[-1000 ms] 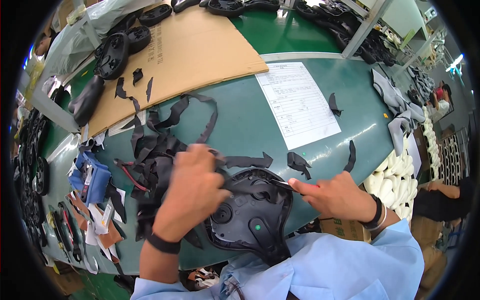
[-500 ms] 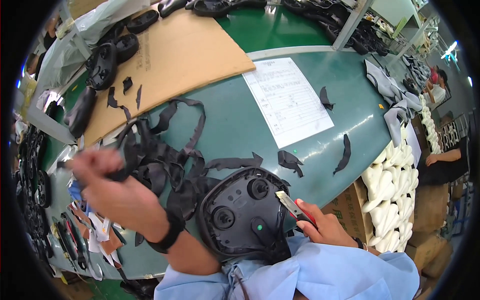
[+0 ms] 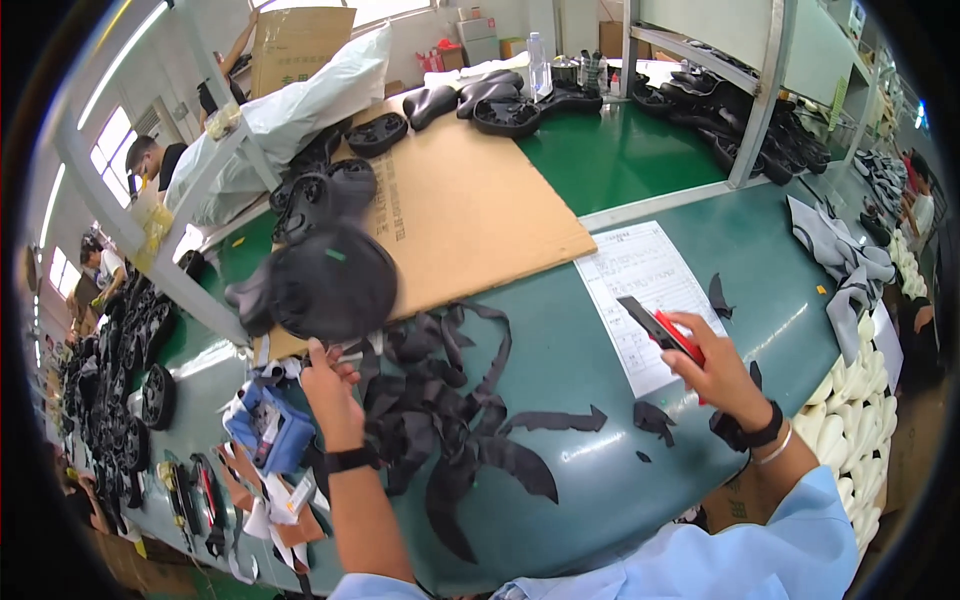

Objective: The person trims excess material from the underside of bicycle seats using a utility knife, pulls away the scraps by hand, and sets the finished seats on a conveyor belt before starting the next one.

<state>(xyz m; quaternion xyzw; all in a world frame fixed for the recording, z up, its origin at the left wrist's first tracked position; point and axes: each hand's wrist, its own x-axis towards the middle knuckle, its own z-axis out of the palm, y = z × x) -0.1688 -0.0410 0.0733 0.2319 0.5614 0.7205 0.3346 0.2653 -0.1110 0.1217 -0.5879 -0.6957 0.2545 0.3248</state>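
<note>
A black saddle [image 3: 335, 280], blurred and with a small green mark on it, is over the left part of the cardboard. Just below its lower edge is my left hand [image 3: 333, 392], fingers apart and partly curled, the index fingertip at or very near the rim. My right hand [image 3: 715, 370] grips a red and black utility knife [image 3: 668, 335], held above the white printed sheet [image 3: 615, 275] with its blade end pointing up and left. Between my arms, a heap of black fabric strips [image 3: 430, 390] lies on the green table [image 3: 560, 350].
Several black saddles stand along the edge of the cardboard sheet [image 3: 490, 200]. At left are a blue box [image 3: 275, 430], scraps and hand tools [image 3: 205, 500]. Grey fabric pieces [image 3: 840, 255] and cream foam pads [image 3: 850, 410] sit at right. A person [image 3: 150, 165] is beyond the metal post.
The saddle has gone from close before my body to the far left, over the cardboard. My right hand has moved forward with the knife. The view has tilted up.
</note>
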